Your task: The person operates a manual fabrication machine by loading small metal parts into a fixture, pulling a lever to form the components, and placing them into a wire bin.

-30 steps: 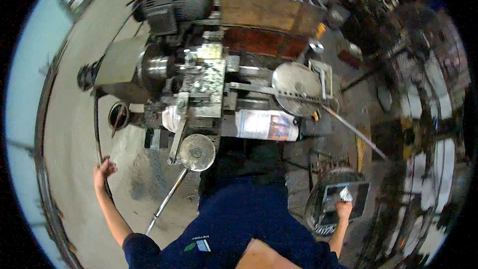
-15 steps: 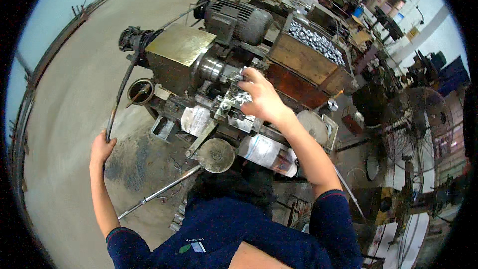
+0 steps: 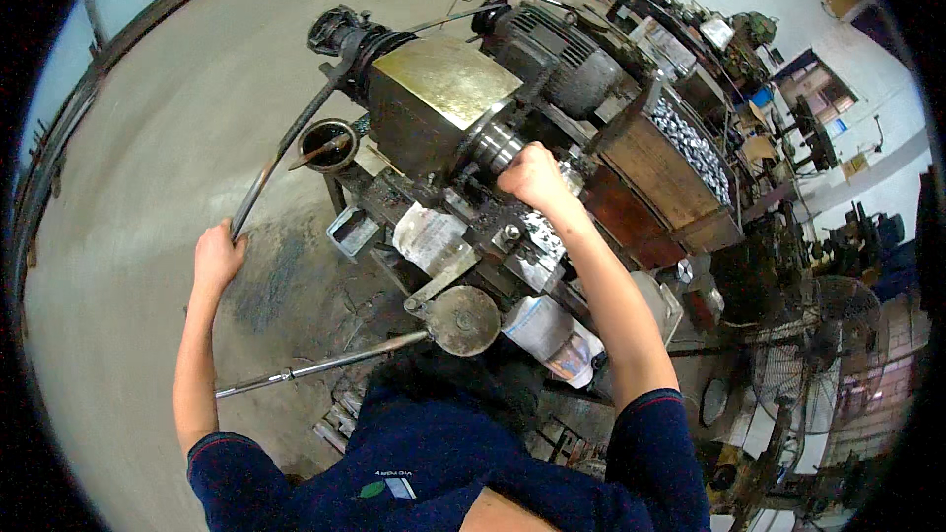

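Presently, the left hand (image 3: 219, 254) has its fingers closed around the lower end of a long dark lever (image 3: 281, 151), which rises at a slant to the rear end of the lathe headstock (image 3: 448, 89). The right hand (image 3: 532, 175) is at the front of the steel spindle nose (image 3: 496, 146), its fingers curled inward and drawn together; whether they pinch a small part I cannot tell, because the back of the hand covers this place. Between the two hands there are several things: a round pot (image 3: 330, 145) with a stick leaning inside, a small grey tray (image 3: 353, 236), and a crumpled pale sheet (image 3: 431, 239) lying on the machine bed. Nearer to the body stands a round metal disc (image 3: 463, 320), with a slanting steel rod (image 3: 330, 365) reaching out to the left. The right forearm crosses over the machine and partly hides the cross slide (image 3: 540, 254) — beside it, a printed sheet (image 3: 552, 335) hangs down. Behind the headstock sits a ribbed electric motor (image 3: 562, 64), and to its right a wooden box (image 3: 658, 177) is filled with small shiny metal pieces (image 3: 690, 143).
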A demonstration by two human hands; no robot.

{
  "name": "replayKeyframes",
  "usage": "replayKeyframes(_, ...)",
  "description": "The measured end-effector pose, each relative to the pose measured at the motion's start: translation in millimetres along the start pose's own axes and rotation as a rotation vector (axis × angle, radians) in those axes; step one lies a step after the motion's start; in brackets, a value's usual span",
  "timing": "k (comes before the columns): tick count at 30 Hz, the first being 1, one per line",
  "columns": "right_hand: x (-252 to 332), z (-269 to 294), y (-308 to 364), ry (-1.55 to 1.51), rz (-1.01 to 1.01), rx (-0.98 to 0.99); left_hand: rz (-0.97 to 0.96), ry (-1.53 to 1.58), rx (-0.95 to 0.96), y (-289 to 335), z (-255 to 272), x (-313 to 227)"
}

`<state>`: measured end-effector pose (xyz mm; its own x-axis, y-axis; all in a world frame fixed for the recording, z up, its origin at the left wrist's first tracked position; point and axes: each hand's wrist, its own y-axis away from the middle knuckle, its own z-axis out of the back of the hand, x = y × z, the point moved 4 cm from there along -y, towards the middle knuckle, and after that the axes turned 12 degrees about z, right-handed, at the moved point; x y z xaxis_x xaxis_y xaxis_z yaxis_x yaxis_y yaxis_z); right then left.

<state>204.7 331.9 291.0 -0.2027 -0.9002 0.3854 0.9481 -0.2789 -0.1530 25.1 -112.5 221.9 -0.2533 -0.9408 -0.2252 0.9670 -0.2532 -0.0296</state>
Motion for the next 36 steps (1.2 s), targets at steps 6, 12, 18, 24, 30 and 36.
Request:
replayKeyframes(6,7,7,-2,0.074,0.114,-0.211,0.017,-0.276,-0.098,-77,12,65)
replayKeyframes(12,13,10,-2,0.065,0.064,-0.128,-0.049,-0.390,-0.257,-141,24,82)
replayKeyframes(18,40,54,54,-0.008,0.294,-0.355,0.013,0.081,-0.322,-126,8,64)
replayKeyframes(24,-8,94,183,0.214,0.173,-0.498,-0.099,0.551,0.147,-81,-126,-52)
replayKeyframes(30,-82,103,359,0.263,-0.440,-0.344,-0.524,-0.371,0.310,-43,-201,-137)
replayKeyframes(36,-169,85,538,0.519,-0.953,-0.161,-0.662,-0.532,0.207,-93,-228,-126)
